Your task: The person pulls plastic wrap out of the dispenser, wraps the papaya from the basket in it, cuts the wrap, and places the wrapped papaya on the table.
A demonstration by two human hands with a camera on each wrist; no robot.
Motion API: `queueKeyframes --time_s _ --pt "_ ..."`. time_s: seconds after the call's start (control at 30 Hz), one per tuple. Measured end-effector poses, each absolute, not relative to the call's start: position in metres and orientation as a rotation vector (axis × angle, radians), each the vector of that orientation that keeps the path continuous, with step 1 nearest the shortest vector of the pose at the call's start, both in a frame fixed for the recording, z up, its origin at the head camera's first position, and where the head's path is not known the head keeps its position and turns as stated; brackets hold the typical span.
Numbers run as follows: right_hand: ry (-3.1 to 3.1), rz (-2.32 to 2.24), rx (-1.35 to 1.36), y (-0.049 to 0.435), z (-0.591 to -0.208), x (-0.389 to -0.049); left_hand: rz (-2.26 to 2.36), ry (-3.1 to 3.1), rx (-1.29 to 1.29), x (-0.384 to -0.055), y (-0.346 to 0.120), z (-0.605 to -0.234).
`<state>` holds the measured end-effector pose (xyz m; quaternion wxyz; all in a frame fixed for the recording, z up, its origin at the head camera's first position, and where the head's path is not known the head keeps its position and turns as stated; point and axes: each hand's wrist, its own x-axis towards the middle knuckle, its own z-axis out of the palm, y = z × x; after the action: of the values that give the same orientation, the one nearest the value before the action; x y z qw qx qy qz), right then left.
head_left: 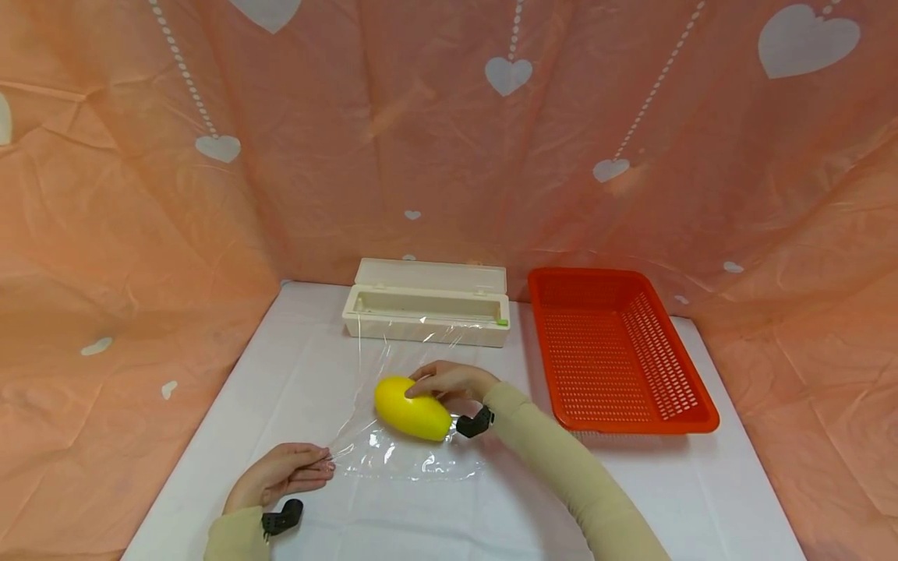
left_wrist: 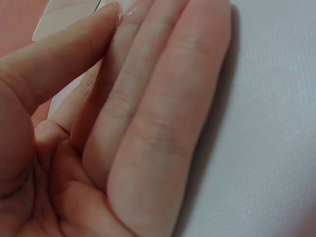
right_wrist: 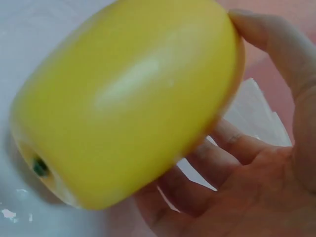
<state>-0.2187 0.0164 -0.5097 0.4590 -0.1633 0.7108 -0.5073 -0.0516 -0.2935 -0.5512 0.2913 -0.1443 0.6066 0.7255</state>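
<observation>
Clear plastic wrap (head_left: 393,461) runs from an off-white wrap dispenser box (head_left: 400,330) toward the front of the white table. At the wrap's front left corner, my left hand (head_left: 284,471) pinches the film between thumb and fingertips; the left wrist view shows the thumb (left_wrist: 64,57) meeting the index fingertip. A smooth yellow oval fruit (head_left: 414,411) lies slanted over the wrap. My right hand (head_left: 452,379) grips it from behind and the right. In the right wrist view, the thumb presses one side of the fruit (right_wrist: 133,98), its other fingers curl beneath, and a small dark stem spot shows at one end.
The dispenser's lid (head_left: 431,275) stands raised at the back, with a small green piece (head_left: 502,322) at the box's right end. A red-orange plastic basket (head_left: 624,428) sits on the table's right side. Pink-orange cloth with white hearts hangs around the table.
</observation>
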Motion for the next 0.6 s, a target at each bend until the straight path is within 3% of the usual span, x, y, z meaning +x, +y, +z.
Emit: queueKeyframes --time_s 0.6 --pt "1.806 -1.312 -0.457 0.017 -0.524 -0.204 1.925 1.615 -0.394 -0.053 -0.295 -0.553"
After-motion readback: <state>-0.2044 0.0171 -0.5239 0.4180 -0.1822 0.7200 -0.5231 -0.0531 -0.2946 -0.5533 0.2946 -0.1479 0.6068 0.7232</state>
